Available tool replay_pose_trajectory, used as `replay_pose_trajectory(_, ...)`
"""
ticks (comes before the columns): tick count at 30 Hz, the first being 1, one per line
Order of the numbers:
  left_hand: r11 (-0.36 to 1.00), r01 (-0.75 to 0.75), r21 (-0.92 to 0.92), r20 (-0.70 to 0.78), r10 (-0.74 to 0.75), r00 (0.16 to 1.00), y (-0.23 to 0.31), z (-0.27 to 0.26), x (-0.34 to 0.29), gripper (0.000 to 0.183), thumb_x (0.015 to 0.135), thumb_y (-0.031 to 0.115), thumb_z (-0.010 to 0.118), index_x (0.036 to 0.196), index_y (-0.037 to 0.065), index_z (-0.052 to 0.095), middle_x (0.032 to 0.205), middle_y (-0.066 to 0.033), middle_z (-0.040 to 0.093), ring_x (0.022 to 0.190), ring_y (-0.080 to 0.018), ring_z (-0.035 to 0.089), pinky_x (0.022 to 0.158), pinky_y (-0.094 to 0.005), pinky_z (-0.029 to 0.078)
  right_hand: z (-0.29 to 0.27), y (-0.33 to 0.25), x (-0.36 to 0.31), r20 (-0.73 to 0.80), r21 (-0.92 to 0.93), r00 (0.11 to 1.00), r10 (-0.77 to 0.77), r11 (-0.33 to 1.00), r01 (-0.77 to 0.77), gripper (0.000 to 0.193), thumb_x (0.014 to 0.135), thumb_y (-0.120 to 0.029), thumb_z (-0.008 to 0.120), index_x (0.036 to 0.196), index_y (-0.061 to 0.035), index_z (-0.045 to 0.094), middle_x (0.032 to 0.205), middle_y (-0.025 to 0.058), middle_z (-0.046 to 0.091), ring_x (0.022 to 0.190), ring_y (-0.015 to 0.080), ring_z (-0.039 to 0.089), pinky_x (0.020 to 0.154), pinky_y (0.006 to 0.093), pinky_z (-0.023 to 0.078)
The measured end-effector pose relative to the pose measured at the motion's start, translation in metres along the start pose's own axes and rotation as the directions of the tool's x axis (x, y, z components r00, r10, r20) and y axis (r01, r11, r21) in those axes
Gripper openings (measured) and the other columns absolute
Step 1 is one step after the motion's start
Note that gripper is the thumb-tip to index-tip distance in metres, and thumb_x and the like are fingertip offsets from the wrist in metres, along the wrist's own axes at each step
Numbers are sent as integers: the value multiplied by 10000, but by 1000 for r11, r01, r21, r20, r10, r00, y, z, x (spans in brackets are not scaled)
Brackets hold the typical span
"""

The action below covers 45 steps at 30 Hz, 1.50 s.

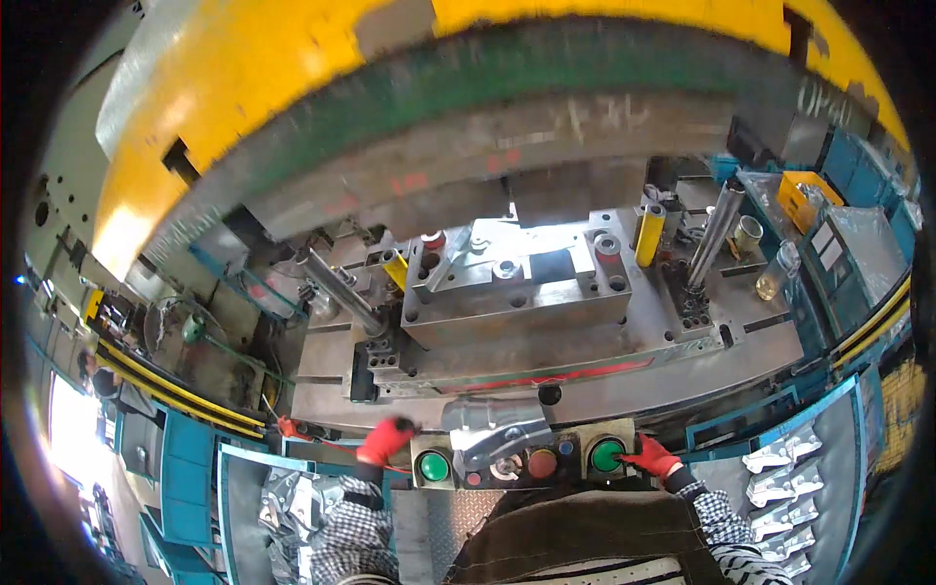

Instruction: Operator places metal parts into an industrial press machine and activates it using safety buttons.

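Note:
My right hand (655, 456), in a red glove, reaches in from the right with fingers stretched to the right green push button (606, 454) on the control panel. The fingertips are at the button's edge; whether they press it I cannot tell. My left hand (386, 441), also red-gloved, is up and to the left of the left green push button (434, 466), apart from it. Its fingers are smeared by motion. Between the buttons, a shiny formed sheet-metal part (499, 429) covers the panel's upper middle. A red button (541, 463) shows beside it.
Ahead stands a press with a lower die block (517, 317), bright metal on top, between guide posts (717, 234). The yellow and green ram (468, 78) hangs above. Metal parts fill a left bin (234, 487) and line a right bin (846, 468).

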<state>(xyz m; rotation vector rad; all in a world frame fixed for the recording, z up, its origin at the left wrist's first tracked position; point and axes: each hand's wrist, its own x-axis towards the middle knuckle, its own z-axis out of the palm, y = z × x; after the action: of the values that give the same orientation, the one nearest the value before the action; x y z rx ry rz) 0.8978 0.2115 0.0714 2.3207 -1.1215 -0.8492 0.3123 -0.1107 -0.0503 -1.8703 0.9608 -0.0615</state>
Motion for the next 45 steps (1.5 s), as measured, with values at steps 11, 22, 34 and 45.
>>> replay_pose_trajectory(11, 631, -49, 774, -554, 714, 429, 365, -122, 186, 471, 794, 406, 834, 1080, 68, 675, 1110, -148, 650, 1116, -322, 591, 997, -488, 440, -10, 95, -51, -576, 154, 784, 230, 973, -173, 337, 946, -322, 742, 977, 14, 749, 912, 194, 753, 854, 335, 705, 777, 431, 552)
replay_pose_trajectory(22, 682, 4, 731, -613, 654, 443, 378, -115, 250, 379, 823, 367, 782, 1063, 90, 682, 1075, -173, 669, 1004, -361, 656, 848, -499, 501, 35, 248, -83, -605, 595, 632, 485, 802, -46, 320, 1027, -264, 678, 803, -36, 679, 663, 55, 673, 495, 133, 565, 473, 301, 419)
replay_pose_trajectory(34, 913, -390, 123, -751, 343, 564, 246, -67, -38, 286, 861, 56, 747, 1116, 6, 627, 995, -175, 663, 853, -314, 663, 773, -390, 531, -61, 21, 7, -547, 277, 833, 83, 957, 87, 317, 1005, -255, 710, 1150, 27, 722, 964, 97, 728, 867, 163, 643, 793, 336, 522)
replay_pose_trajectory(45, 975, -183, 123, -774, 209, 598, 147, 181, -56, 484, 754, 83, 819, 1182, 55, 595, 1213, -189, 592, 1145, -425, 561, 986, -524, 442, -5, -129, 94, -124, 5, 910, -396, 917, 399, 499, 977, -234, 710, 1414, -38, 571, 1337, 205, 642, 1242, 363, 612, 1053, 437, 482)
